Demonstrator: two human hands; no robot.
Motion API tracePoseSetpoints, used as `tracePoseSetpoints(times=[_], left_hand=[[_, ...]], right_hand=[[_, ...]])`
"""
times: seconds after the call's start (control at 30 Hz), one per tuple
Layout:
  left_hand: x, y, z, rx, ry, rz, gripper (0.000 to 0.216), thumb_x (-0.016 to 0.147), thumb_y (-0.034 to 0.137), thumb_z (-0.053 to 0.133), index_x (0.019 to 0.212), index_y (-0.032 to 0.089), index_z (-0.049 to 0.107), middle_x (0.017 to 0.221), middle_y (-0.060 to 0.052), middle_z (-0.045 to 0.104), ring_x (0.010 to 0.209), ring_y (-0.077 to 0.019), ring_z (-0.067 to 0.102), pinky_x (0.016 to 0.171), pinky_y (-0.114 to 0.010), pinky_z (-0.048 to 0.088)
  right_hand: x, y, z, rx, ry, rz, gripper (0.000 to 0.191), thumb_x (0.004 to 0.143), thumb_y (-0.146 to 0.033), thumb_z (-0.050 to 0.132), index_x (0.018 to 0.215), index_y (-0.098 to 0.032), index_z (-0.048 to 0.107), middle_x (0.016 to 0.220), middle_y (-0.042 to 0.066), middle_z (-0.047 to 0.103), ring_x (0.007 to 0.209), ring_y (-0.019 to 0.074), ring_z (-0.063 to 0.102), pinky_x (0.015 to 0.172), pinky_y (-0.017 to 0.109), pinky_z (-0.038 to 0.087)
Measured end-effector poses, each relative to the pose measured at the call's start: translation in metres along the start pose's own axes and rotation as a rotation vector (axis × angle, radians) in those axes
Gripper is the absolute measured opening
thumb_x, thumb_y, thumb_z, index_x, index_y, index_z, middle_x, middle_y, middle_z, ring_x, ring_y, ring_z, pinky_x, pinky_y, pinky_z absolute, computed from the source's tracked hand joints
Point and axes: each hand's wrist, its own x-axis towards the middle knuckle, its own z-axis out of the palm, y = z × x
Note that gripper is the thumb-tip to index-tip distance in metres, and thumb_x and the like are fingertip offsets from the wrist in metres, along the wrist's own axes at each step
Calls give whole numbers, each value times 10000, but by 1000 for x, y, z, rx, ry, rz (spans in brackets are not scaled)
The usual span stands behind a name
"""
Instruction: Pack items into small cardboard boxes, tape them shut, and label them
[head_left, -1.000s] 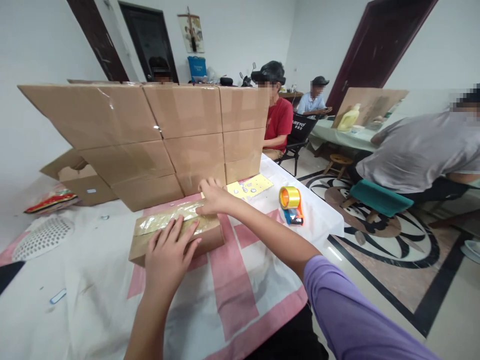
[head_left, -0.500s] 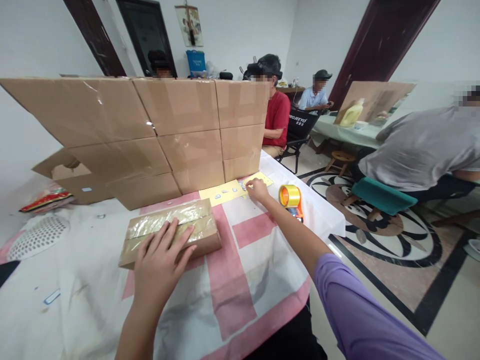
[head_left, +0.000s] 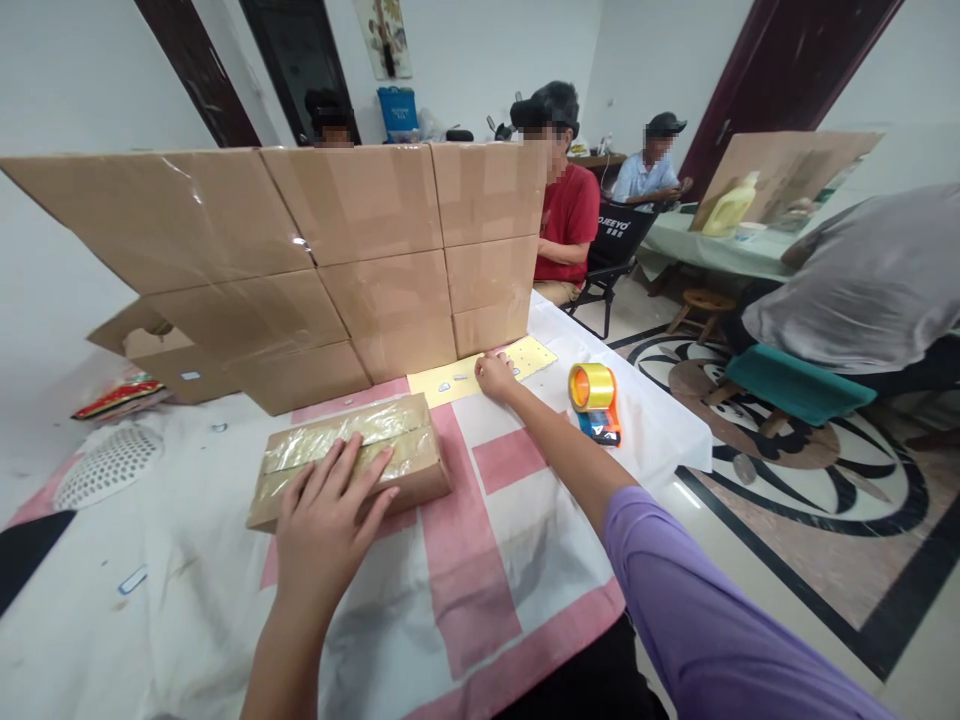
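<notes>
My left hand (head_left: 326, 525) lies flat with spread fingers on a small brown cardboard box (head_left: 349, 458) sealed with clear tape, in the middle of the table. My right hand (head_left: 495, 376) reaches forward to a yellow sticker sheet (head_left: 480, 371) that lies at the foot of a wall of stacked cardboard boxes (head_left: 360, 255). Its fingers are curled in a pinch on the sheet, and what they hold is too small to make out. A yellow tape roll in a blue and orange dispenser (head_left: 595, 400) rests to the right of that hand.
The table carries a white and pink cloth (head_left: 480, 560); its right edge drops to a patterned floor. A white perforated dish (head_left: 109, 465) and an open carton (head_left: 161, 355) sit at the left. Three other people sit behind and to the right, by another table with a yellow jug (head_left: 731, 207).
My right hand left the far end of the small box and moved forward and right onto the yellow sheet. My left hand stayed on the box.
</notes>
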Motion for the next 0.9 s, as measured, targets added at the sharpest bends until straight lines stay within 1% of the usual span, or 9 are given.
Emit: tracePoseSetpoints(times=[0.13,0.23,0.33,0.4,0.5,0.67,0.77,0.83,0.9], left_hand=[[2,1,0,7,0,-6,411,998,403,546,1376,268,631,1523,-122,551,1382,-326,545,1088,-479,366],[1,3,-1,9,6,-5,406,995,393,556,1373,266,633,1518,-122,555,1380,-327,548,1084,-480,368],[-2,3,-2,7,10,-9,407,988,389,573,1372,270,631,1523,-117,552,1389,-320,540,1088,-475,367],[-3,3,-3,3,5,-15,413,982,387,585,1378,276,626,1530,-112,545,1398,-315,532,1096,-472,365],[-2,3,-3,-7,-9,-23,426,977,379,599,1392,288,614,1545,-105,528,1408,-312,522,1109,-472,358],[0,3,-2,-30,-27,-43,444,969,361,615,1410,306,601,1544,-93,532,1412,-304,520,1132,-467,342],[-1,3,-2,-34,-39,-50,444,974,369,604,1414,304,600,1556,-91,519,1422,-306,508,1146,-467,332],[-2,2,-2,-38,-46,-53,455,974,380,598,1424,314,592,1567,-82,506,1430,-309,499,1153,-468,326],[-4,1,-1,-46,-52,-56,481,969,386,599,1445,330,574,1575,-70,497,1432,-312,495,1158,-468,320]], right_hand=[[-10,0,-5,180,88,-27,174,838,-75,500,810,-199,619,916,86,655,1001,270,495,973,454,316],[-18,-3,-14,366,168,-29,159,871,-116,466,882,-196,603,910,70,660,930,233,544,997,456,341],[-33,-10,-18,594,183,-55,178,882,-200,494,1028,-194,596,912,53,669,892,203,603,932,397,438],[-49,-19,-16,746,131,-82,218,855,-259,556,1057,-196,605,854,30,679,848,188,639,857,354,490],[-80,-37,-6,936,7,-125,213,792,-334,650,957,-199,653,808,22,705,792,175,669,790,324,525],[-125,-63,8,1200,-156,-169,222,737,-387,741,827,-191,689,852,33,736,826,163,678,798,303,527],[-135,-66,8,1320,-239,-131,211,712,-352,785,804,-185,695,803,5,713,751,127,624,714,253,478],[-136,-65,7,1331,-287,-80,212,708,-345,792,808,-186,694,737,-23,674,657,102,559,615,227,410],[-135,-63,7,1343,-322,-56,216,703,-340,799,806,-187,687,719,-32,660,636,98,542,588,221,379]])
